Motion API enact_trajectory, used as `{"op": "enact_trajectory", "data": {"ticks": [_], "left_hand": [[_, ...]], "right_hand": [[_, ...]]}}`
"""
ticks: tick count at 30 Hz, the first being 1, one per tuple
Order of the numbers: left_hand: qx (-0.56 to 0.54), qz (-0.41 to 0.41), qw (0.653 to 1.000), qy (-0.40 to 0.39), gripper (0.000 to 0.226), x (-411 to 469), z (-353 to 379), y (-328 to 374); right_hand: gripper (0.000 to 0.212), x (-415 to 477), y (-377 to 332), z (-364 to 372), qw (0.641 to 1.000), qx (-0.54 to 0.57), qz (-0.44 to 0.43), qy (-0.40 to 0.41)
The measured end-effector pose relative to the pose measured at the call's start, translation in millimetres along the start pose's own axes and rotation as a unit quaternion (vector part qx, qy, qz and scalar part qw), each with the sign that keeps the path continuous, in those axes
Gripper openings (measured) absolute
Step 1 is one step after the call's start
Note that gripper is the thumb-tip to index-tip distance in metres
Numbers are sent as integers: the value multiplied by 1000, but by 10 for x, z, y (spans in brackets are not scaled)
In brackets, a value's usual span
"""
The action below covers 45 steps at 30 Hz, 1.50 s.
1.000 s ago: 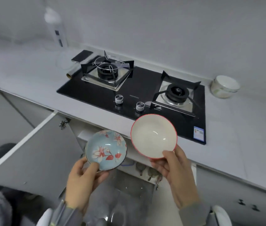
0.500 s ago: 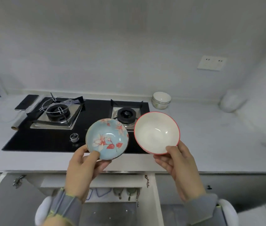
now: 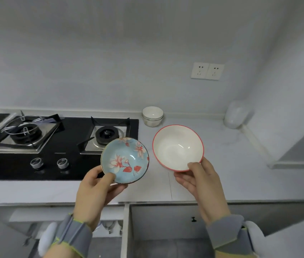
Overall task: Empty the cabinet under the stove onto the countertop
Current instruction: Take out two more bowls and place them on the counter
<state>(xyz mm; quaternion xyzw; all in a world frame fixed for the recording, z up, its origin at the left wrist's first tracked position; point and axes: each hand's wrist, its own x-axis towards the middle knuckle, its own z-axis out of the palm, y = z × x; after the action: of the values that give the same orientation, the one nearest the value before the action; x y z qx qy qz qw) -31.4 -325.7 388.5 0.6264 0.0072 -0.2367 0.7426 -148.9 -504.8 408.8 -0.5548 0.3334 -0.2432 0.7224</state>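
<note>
**Two bowls held over the counter, ready to be set down**

A blue flowered bowl (image 3: 125,160) is gripped by the left hand (image 3: 96,194), thumb on the near inner rim, fingers under the base. A white bowl with a red rim (image 3: 178,147) is held by the right hand (image 3: 199,185) the same way, thumb over the near edge. Both bowls are tilted toward the camera and held apart, side by side, clear of the surface. Bare countertop (image 3: 222,174) lies directly below and to the far right of the white bowl, so the right hand is judged nearer to a free spot; the blue bowl hangs over the stove's (image 3: 58,146) right edge and would need shifting right. A stack of white bowls (image 3: 152,116) is seen at the far wall, just right of the stove. The open cabinet (image 3: 110,229) is seen below the counter edge; its contents are not made out.
</note>
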Motion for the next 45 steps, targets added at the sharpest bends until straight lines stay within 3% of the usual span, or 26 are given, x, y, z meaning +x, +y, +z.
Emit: {"op": "enact_trajectory", "data": {"ticks": [7, 17, 29, 45], "left_hand": [[-16, -3, 1000, 3, 23, -116, 753, -112], [-14, 11, 1000, 7, 25, -25, 1331, -64], [-23, 1, 999, -22, 23, 624, 1592, -49], [1, -46, 997, -69, 27, 2295, 2049, 276]], "right_hand": [[40, 274, -231, -698, 1000, 6, 7, -9], [38, 595, -431, -1069, 999, 33, 0, -24], [38, 1179, -474, -1069, 999, 30, -6, 23], [35, 2596, -819, -583, 997, 24, -25, 74]]}}
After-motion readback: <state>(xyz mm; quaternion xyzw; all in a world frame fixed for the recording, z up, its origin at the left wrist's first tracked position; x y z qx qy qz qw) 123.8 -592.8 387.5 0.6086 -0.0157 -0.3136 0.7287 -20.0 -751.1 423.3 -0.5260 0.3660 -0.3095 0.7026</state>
